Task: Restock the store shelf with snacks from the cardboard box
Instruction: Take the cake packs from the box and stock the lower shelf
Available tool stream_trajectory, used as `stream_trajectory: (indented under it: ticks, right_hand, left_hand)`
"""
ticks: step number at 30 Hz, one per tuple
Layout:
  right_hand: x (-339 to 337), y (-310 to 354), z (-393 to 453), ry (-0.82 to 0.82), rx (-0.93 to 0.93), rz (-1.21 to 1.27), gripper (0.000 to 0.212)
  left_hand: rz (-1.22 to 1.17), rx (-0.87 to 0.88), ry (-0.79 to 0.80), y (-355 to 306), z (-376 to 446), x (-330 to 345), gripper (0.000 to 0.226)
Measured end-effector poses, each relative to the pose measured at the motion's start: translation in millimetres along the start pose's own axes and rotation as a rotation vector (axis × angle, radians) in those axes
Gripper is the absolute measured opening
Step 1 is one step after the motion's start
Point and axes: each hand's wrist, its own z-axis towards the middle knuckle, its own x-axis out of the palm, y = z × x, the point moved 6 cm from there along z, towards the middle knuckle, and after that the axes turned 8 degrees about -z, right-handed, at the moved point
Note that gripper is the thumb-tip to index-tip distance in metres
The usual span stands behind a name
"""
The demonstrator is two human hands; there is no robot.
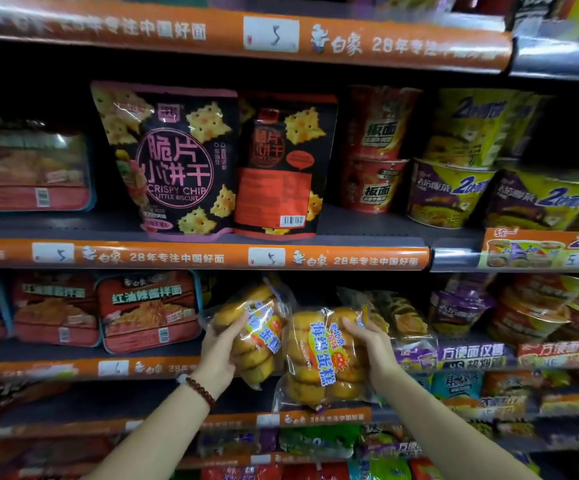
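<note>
Two clear bags of golden sponge cakes are held up in front of the third shelf (83, 370). My left hand (219, 355) grips the left cake bag (257, 337) from its left side. My right hand (373, 348) grips the right cake bag (322, 358) along its right edge. Both bags stand roughly upright and touch each other, the left one leaning a little. A third cake bag (399, 317) sits on the shelf behind my right hand. The cardboard box is out of view.
Red noodle trays (146, 310) fill the shelf left of the cakes. Purple cup noodles (461, 306) stand to the right. Above, two black cracker bags (173, 161) stand beside red cups (374, 150) and yellow bowls (454, 192). More packets lie on lower shelves.
</note>
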Motion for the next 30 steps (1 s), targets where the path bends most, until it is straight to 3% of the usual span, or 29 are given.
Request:
stream_trajectory:
  ticks: [4,6,9,14,18,22,25,27,29,30]
  right_hand:
    - [1.3,4.4,10.1,-0.011,0.008,-0.038,0.079]
    - [0.4,5.7,19.2,-0.006,0.011,-0.054,0.074]
    - [1.7,9.2,32.6,0.004,0.013,-0.051,0.091]
    - [5.8,16.6,45.0,0.088,0.040,-0.046,0.086]
    - [12.7,20.9,50.1,0.133,0.012,-0.046,0.098]
    - [22.2,18.5,53.3,0.191,0.016,-0.032,0.104]
    - [24.3,13.1,56.4,0.204,0.029,-0.031,0.075]
    - [24.4,12.2,55.5,0.200,0.040,-0.024,0.053]
    - [24.3,10.1,56.0,0.203,0.047,-0.017,0.047]
    - [25.0,9.7,55.9,0.203,0.045,-0.017,0.049]
  left_hand:
    - [-0.097,0.055,-0.139,13.0,8.0,-4.9,0.065]
    - [-0.018,0.178,-0.200,9.5,4.0,-11.0,0.085]
    - [0.145,0.294,-0.179,0.2,-5.2,-12.4,0.105]
    - [0.160,0.310,-0.120,-3.1,-9.6,-12.8,0.080]
    - [0.176,0.227,-0.080,-11.2,-8.7,-22.6,0.069]
    - [0.410,0.242,-0.092,-22.7,-14.8,-34.1,0.058]
    - [0.541,0.283,-0.143,-28.4,-17.9,-42.1,0.057]
    - [0.587,0.285,-0.145,-31.3,-17.8,-45.6,0.075]
    - [0.718,0.289,-0.140,-35.7,-15.7,-50.4,0.091]
    - [0.815,0.284,-0.135,-37.6,-14.0,-51.9,0.088]
